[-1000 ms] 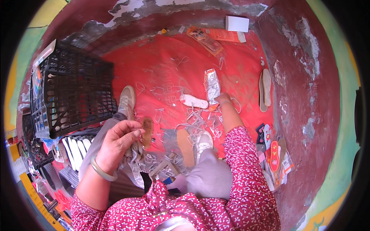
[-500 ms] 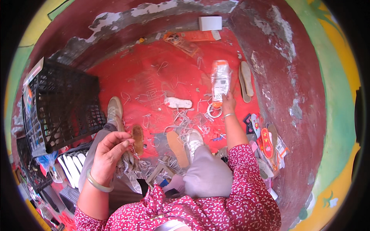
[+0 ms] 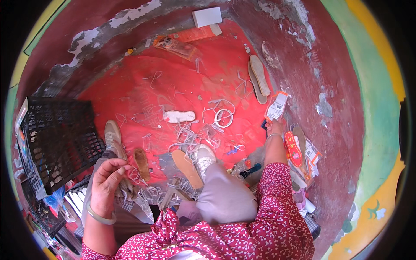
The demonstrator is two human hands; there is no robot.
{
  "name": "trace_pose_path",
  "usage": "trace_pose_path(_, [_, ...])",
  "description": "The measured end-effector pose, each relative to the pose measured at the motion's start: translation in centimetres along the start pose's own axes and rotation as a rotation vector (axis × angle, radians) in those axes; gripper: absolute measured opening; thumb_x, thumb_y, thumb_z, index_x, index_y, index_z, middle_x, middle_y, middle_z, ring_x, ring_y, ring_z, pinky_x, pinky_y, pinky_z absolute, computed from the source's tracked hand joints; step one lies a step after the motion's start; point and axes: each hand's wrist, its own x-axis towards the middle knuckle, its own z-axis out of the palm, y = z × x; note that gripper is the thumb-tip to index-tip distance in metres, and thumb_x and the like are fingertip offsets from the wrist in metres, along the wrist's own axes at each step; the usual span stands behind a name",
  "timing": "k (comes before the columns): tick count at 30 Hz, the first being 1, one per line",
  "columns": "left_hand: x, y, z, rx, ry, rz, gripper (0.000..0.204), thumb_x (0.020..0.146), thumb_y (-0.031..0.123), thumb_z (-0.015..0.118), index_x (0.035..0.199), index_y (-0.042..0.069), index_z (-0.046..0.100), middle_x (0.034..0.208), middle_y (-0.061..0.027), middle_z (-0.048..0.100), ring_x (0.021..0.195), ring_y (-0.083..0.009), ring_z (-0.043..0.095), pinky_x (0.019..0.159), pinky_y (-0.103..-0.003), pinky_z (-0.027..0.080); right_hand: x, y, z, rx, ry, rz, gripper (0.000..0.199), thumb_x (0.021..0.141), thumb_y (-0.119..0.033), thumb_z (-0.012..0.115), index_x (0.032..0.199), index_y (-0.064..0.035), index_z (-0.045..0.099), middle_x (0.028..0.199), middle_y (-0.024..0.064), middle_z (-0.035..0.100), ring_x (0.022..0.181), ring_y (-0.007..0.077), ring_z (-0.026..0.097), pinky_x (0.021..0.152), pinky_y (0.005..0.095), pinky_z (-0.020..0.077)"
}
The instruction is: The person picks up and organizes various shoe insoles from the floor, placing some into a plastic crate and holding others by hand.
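My right hand [image 3: 274,127] reaches out beside the right wall, its fingers closed on the near end of a clear plastic packet [image 3: 276,106] with orange ends and a printed label. Beside it lie several insoles, among them a red embroidered insole [image 3: 294,149]. Above my left knee, my left hand [image 3: 106,178] pinches thumb against fingers. Whatever is in that pinch is too small to make out. Fuzzy grey-brown material [image 3: 126,189] hangs just below it.
A black plastic crate [image 3: 60,143] stands tipped at the left. White cord scraps, a white ring [image 3: 223,118], a white insole [image 3: 179,116] and a tan insole [image 3: 187,168] lie on the red floor sheet. A pair of soles [image 3: 258,78] rests near the right wall, a white box [image 3: 207,17] at the back.
My right hand has carried the plastic packet rightward and nearer, from beside the white ring to the insoles along the wall. My left hand keeps its pinch. The view has shifted to the right.
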Motion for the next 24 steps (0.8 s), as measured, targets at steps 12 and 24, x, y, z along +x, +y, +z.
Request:
trace_pose_path(12, [1.4,-0.3,1.1,0.067,0.045,0.013,0.013,0.085,0.006,0.053,0.097,0.002,0.056,0.088,-0.0033,0.061,0.074,-0.0085,0.055,0.069,-0.02,0.043,12.1,5.4,-5.0,0.218,0.284,0.08,0.019,0.087,-0.008,0.044,0.103,-0.0039,0.052,0.08,0.0094,0.061,0.068,0.0201,0.06,0.054,0.0276,0.0493])
trace_pose_path(24, [-1.7,0.7,-1.3,0.023,0.125,0.103,0.015,0.088,0.007,0.052,0.1,-0.002,0.056,0.093,-0.0045,0.061,0.086,-0.0083,0.056,0.077,-0.02,0.043,-6.7,7.8,13.1,-0.687,-0.554,-0.082,0.014,0.081,-0.004,0.055,0.093,-0.0012,0.061,0.081,0.0049,0.062,0.07,0.012,0.058,0.06,0.0259,0.0473])
